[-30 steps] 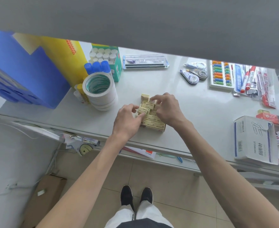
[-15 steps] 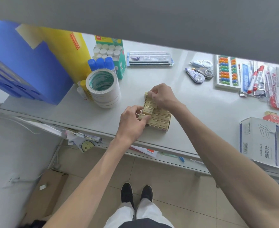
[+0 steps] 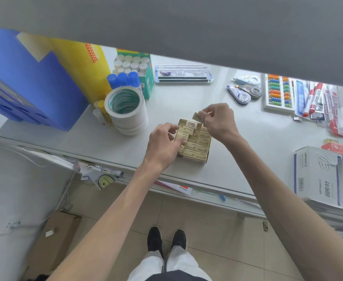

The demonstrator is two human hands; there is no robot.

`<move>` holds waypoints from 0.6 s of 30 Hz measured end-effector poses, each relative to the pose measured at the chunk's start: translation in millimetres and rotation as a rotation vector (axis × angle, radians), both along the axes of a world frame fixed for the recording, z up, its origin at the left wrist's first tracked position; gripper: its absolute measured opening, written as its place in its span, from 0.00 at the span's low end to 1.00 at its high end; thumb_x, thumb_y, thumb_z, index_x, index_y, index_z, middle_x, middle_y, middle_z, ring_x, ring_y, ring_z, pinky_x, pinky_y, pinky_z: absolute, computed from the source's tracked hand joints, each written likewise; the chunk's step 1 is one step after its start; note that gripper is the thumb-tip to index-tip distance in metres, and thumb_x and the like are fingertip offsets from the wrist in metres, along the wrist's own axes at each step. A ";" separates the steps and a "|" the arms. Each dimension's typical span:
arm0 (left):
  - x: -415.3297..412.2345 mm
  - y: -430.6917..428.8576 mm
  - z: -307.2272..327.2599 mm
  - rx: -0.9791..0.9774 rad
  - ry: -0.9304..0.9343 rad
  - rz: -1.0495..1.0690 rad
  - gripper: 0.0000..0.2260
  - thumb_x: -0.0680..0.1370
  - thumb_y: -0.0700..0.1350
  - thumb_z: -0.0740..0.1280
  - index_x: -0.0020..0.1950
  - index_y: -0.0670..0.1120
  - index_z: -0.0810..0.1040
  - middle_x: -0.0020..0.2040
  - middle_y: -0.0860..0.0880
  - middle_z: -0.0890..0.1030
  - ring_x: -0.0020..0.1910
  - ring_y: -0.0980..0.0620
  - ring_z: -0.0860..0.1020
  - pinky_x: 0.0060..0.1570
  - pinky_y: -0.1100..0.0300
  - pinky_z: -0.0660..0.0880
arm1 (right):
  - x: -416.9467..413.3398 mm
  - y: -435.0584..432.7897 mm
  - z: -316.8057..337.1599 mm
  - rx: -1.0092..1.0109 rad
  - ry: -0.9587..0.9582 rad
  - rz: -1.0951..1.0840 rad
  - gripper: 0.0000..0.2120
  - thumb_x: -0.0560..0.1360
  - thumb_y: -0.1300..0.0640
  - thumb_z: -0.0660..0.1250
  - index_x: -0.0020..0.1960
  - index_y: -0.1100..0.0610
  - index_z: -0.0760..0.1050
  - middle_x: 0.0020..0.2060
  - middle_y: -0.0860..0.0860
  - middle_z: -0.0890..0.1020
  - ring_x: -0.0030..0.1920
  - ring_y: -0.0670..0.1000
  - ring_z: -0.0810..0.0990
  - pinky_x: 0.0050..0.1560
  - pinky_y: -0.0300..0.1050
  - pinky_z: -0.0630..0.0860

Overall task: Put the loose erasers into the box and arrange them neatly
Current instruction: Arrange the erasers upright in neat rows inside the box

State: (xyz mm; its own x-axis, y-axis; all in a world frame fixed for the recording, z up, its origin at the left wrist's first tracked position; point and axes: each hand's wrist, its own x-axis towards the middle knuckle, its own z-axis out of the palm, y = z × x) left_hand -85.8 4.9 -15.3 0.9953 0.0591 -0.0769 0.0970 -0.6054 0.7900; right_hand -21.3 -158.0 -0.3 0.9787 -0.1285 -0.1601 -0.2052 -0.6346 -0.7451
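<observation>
Between the two hands sits one open box on the pale counter, packed with cream erasers in tight rows, too many overlapped to count surely. One loose eraser is pinched, tilted, in the fingertips of the right hand, just beyond the box's far edge. The left hand has thumb and forefinger curled onto the erasers at the box's left edge; whether they pinch one or only press cannot be told.

Left of the left hand stands one stack of tape rolls, with three blue-capped glue sticks beyond it. Beyond the right hand lie three correction tapes and one abacus; well to its right is one white carton.

Half a second ago the right hand lay flat on the far end of the box; now it is lifted clear with the eraser. The left hand has kept its place.

Below the counter's near edge are a tiled floor, two black shoes and one brown cardboard box.
</observation>
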 end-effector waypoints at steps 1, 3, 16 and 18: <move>3.5 -1.7 0.2 0.012 -0.008 -0.002 0.13 0.75 0.45 0.70 0.59 0.47 0.78 0.51 0.49 0.78 0.44 0.54 0.78 0.48 0.57 0.78 | -5.0 -5.3 -1.3 -0.029 0.025 0.008 0.09 0.77 0.56 0.68 0.49 0.61 0.83 0.41 0.57 0.83 0.39 0.54 0.81 0.40 0.43 0.74; 11.0 -5.8 1.7 0.056 -0.024 -0.007 0.12 0.75 0.43 0.69 0.57 0.47 0.79 0.49 0.50 0.79 0.42 0.54 0.77 0.48 0.57 0.78 | -15.6 -13.5 -4.3 -0.058 0.044 0.006 0.09 0.77 0.56 0.68 0.48 0.60 0.83 0.41 0.57 0.83 0.39 0.54 0.80 0.41 0.43 0.74; 56.9 -29.6 14.6 0.344 0.066 0.026 0.13 0.70 0.56 0.72 0.45 0.47 0.82 0.48 0.48 0.83 0.49 0.47 0.80 0.46 0.58 0.73 | -49.1 -12.6 -16.9 -0.044 -0.041 -0.075 0.15 0.80 0.60 0.59 0.64 0.60 0.77 0.55 0.57 0.82 0.55 0.58 0.80 0.58 0.47 0.75; 58.0 -34.5 12.1 0.366 0.083 0.004 0.15 0.69 0.56 0.73 0.46 0.46 0.81 0.48 0.47 0.82 0.49 0.46 0.80 0.46 0.57 0.73 | -53.1 -12.1 -20.1 -0.030 -0.061 -0.066 0.13 0.81 0.59 0.60 0.61 0.59 0.78 0.52 0.56 0.83 0.52 0.57 0.81 0.56 0.50 0.77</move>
